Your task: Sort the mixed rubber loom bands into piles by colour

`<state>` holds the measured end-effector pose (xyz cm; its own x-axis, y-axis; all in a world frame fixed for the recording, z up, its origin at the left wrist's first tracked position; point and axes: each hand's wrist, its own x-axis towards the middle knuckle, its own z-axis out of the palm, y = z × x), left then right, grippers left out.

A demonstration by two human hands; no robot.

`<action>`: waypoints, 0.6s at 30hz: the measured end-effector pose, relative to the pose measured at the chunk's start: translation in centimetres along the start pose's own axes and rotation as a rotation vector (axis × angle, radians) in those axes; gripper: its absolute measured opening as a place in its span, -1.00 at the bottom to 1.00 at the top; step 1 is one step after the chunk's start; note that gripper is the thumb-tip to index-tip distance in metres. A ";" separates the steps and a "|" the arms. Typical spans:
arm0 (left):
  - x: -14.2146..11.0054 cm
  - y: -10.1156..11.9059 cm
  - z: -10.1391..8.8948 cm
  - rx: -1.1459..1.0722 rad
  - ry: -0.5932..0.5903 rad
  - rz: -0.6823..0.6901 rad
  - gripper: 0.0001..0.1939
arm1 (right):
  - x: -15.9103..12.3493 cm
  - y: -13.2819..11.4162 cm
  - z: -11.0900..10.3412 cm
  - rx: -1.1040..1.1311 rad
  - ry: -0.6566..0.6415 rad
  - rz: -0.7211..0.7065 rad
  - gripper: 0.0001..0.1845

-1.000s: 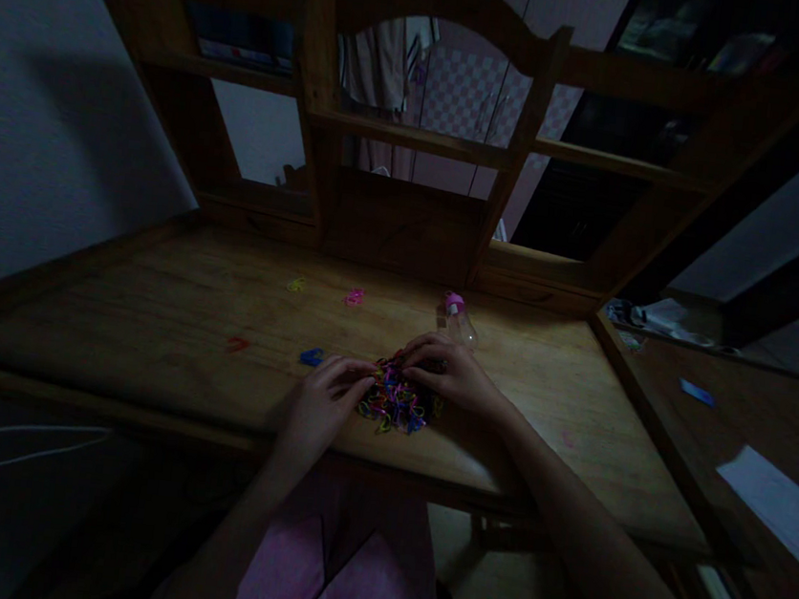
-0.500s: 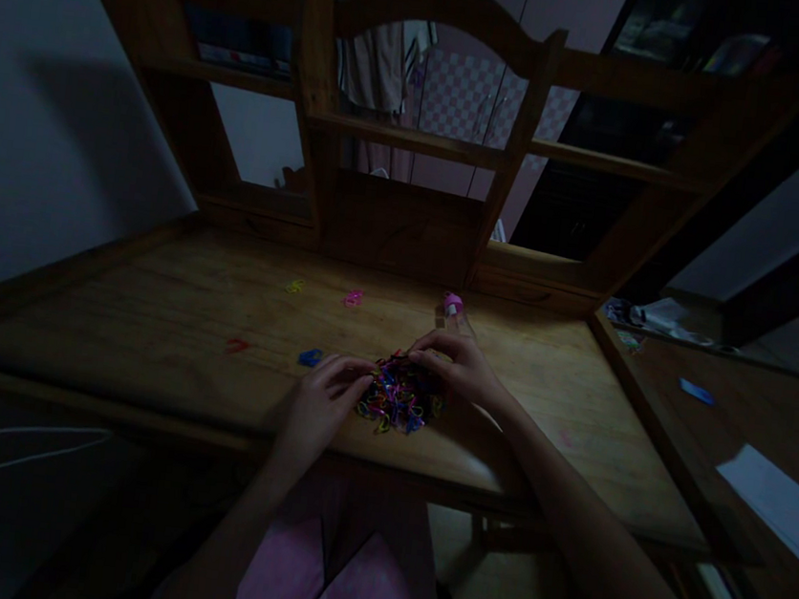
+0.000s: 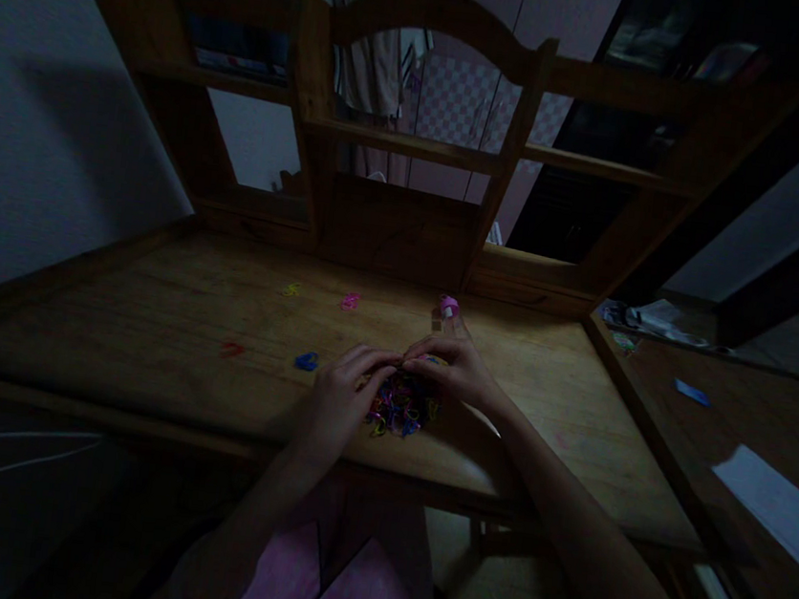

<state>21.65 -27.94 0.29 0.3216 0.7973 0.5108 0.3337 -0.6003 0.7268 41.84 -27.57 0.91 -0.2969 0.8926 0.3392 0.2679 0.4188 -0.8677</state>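
Note:
A pile of small loop-shaped pieces (image 3: 401, 410) in mixed colours lies on the wooden desk near its front edge. Above its far side, the fingertips of my left hand (image 3: 350, 390) and my right hand (image 3: 460, 369) meet in a pinch. Whatever is between them is too small and dark to name. Left of the pile sits a little blue group (image 3: 307, 361), with a red group (image 3: 232, 350) farther left. Yellow pieces (image 3: 291, 289) and pink pieces (image 3: 349, 301) lie farther back. A small pink object with a white patch (image 3: 449, 307) is just beyond my right hand.
A wooden shelf unit (image 3: 417, 148) rises along the desk's back edge. To the right, a lower brown surface holds white paper (image 3: 776, 506) and a small blue item (image 3: 692, 392). A pale wall (image 3: 65, 127) borders the left side. The room is dim.
My left hand has moved right and slightly up, over the pile, so its fingertips now meet those of my right hand. The right hand has stayed nearly in place.

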 end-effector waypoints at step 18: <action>0.3 0.4 0.0 -0.449 -0.026 -0.300 -0.74 | -0.4 -0.8 -0.2 0.341 0.063 0.179 -0.76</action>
<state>21.91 -27.90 0.72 0.2940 0.9243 0.2432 0.0048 -0.2559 0.9667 41.90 -28.22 1.58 -0.2130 0.9596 0.1840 -0.0124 0.1856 -0.9825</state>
